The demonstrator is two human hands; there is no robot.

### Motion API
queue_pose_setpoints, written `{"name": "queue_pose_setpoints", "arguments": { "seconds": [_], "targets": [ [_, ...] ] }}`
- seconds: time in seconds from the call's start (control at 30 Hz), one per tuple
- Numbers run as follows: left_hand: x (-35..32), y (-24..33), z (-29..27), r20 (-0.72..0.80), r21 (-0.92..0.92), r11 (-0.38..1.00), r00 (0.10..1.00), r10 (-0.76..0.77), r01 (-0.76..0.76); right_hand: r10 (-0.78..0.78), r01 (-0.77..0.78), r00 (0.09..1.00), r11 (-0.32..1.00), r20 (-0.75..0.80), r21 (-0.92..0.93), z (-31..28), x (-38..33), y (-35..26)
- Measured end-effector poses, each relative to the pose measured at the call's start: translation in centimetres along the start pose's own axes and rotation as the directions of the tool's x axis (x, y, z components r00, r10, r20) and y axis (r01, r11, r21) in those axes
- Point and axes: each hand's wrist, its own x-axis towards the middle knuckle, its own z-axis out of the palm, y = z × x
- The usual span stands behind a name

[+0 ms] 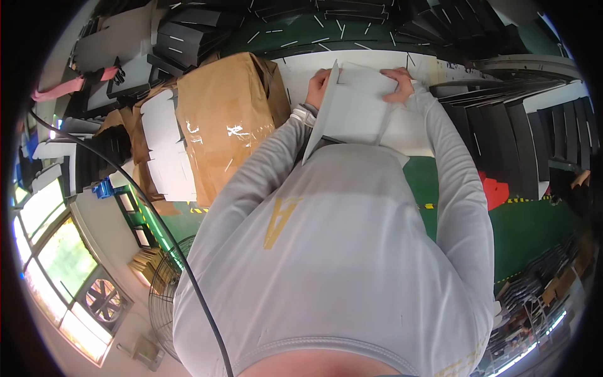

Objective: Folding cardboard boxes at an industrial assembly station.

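A pale grey folded cardboard piece [358, 110] rests on the white worktop in front of my torso. Its left panel [323, 110] stands raised, edge-on to me. My left hand [317, 88] grips this raised panel from its outer side, with the fingertips partly hidden by it. At the far right corner, my right hand [400, 85] holds the edge, thumb and fingers bent over the surface. The near end of the piece lies close against my grey shirt.
A large brown paper-wrapped bundle [217, 119] stands left of my left arm, beside a stack of white board [166, 147]. Rows of black folded boards [502, 135] line the right side. Dark pieces and white strips lie on the green floor [308, 34] beyond the worktop.
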Motion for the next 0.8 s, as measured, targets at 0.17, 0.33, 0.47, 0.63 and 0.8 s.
{"name": "queue_pose_setpoints", "arguments": {
  "seconds": [0.17, 0.33, 0.47, 0.63, 0.8],
  "targets": [
    [-0.7, -3.2, -0.2, -0.228, -0.41, 0.912, 0.971, -0.076, -0.025, -0.023, 0.11, 0.985, 0.846, 0.17, -0.523, 1.3, -2.4, -7.2],
    [-1.3, -1.6, 0.0, 0.045, 0.092, 0.996, 0.999, 0.005, -0.009, -0.211, 0.077, 0.928, 0.916, -0.308, -0.395, 5.1, -6.6, -8.0],
    [-1.3, -0.4, 0.2, 0.006, 0.111, 0.994, 1.0, 0.008, -0.008, -0.033, -0.038, 0.951, 0.974, -0.308, -0.221, 4.5, -6.3, -9.3],
    [-1.5, -1.5, 0.3, 0.014, -0.182, 0.967, 0.984, -0.18, 0.18, -0.165, 0.032, 0.96, 0.868, -0.228, -0.495, 5.1, -2.6, -6.2],
    [-2.0, -0.7, 0.3, -0.028, 0.053, 0.998, 0.999, -0.018, 0.019, -0.281, 0.069, 0.921, 0.799, -0.27, -0.597, 6.7, -2.4, -5.1]
  ]
}}
